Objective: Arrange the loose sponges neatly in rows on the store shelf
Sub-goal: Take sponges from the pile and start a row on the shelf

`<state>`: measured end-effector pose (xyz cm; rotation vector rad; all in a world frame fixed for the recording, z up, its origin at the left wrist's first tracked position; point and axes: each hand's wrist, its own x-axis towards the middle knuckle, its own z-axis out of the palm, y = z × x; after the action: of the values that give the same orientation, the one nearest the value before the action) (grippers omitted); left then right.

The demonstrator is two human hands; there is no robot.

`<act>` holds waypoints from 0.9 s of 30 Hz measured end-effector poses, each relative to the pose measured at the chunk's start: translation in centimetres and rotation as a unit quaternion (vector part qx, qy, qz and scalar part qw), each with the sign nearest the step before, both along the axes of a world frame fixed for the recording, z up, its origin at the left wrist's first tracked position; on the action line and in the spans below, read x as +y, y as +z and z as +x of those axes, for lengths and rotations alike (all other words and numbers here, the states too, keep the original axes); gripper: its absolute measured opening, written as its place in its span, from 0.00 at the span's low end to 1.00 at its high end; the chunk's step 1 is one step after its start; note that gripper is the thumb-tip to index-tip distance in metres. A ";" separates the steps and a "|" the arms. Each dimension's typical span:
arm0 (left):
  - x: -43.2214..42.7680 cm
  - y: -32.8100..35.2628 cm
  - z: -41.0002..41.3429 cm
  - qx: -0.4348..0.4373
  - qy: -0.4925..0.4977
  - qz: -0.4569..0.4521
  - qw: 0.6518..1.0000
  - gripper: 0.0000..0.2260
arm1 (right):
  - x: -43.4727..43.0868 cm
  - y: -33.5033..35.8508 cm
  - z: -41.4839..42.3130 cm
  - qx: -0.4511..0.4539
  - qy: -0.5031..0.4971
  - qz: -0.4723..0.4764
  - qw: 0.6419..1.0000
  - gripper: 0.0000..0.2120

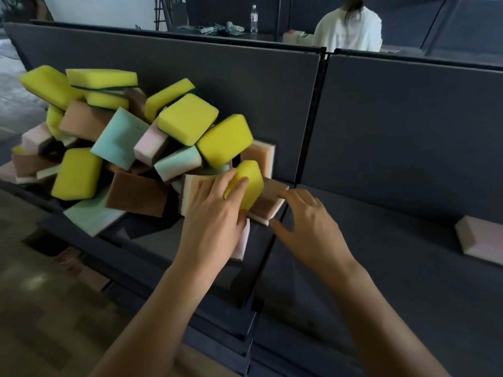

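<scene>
- On my feed, my left hand [215, 213] lies palm down at the right end of the heap. Its index finger is curled over the top of a yellow sponge [251, 180] and its thumb is tucked under the sponge's lower edge, so it grips that sponge.
- The other fingers of that hand rest on a peach sponge [192, 186] just to the left.
- The yellow sponge is tilted and leans on a brown-topped sponge [272, 195], which lies flat at the right edge of the left bay of the dark shelf [168, 248].
- My right hand [310, 224] holds nothing and its fingers are spread and loose. The index fingertip touches the near right edge of the brown-topped sponge, and the thumb sits just beside its front corner.
- A white-and-pink sponge [243, 240] stands on edge under my left palm, partly hidden.
- Another peach sponge [261, 156] stands upright against the grey back panel [245, 77], behind the yellow one.
- The loose heap of sponges [122, 142], in yellow, mint, brown and pale pink, is jumbled across the left bay and piled against the back panel.
- A single pink sponge [479, 238] lies flat in the right bay, well apart from the heap, beyond the upright post [313, 118].
- Over the panel I can see a water bottle [253, 19] and a person in a white top [351, 28], seated and facing away.
</scene>
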<state>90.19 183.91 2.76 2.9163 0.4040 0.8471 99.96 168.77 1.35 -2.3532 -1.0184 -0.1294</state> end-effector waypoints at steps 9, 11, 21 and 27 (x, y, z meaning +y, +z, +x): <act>2.1 2.8 -5.7 -0.080 0.066 -0.017 0.994 0.25 | 5.1 0.0 -1.6 0.000 0.094 0.013 0.996 0.36; 2.9 2.8 -7.1 -0.084 0.088 -0.036 0.992 0.26 | 7.5 -0.3 -2.2 -0.007 0.112 0.005 0.994 0.44; 3.1 2.7 -8.5 -0.127 0.062 -0.074 0.987 0.25 | 9.8 0.1 -2.2 -0.050 0.086 0.049 0.994 0.39; 0.0 3.5 -5.0 -0.156 -0.021 -0.119 0.980 0.24 | 1.7 1.5 0.5 -0.067 0.005 0.050 0.996 0.41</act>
<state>85.22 183.90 6.25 2.5117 0.3839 1.1400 100.49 170.51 2.89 -2.2737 -1.0621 -0.3313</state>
